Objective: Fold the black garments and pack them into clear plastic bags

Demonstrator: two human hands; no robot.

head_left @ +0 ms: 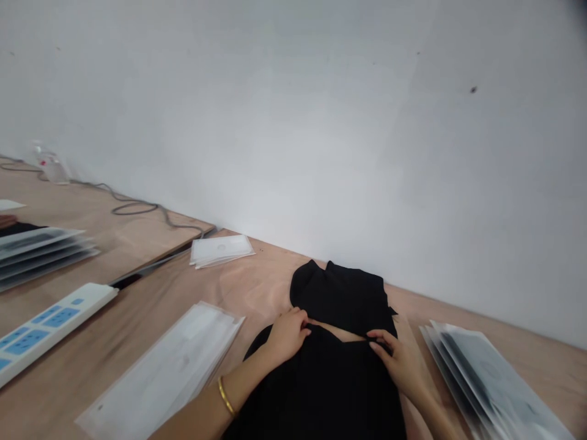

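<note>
A piece of black fabric point(330, 385), which looks like a garment, covers the table in front of me. My left hand point(287, 335) pinches its upper edge at the left, fingertips curled over the cloth. At the right end of that same edge, my right hand point(398, 360) has thumb and fingers closed on the fabric. A tan strip shows between the hands, just beyond the edge. Past it lies more black fabric point(342, 296), close to the wall; whether the two parts are joined I cannot tell.
Clear plastic bags point(169, 366) are stacked at left, with smaller ones point(221, 250) behind. Filled bags point(495, 379) lie at right, and others point(41, 253) at far left. A white power strip point(55, 330) crosses the left side. A grey cable point(137, 205) runs along the wall point(293, 122).
</note>
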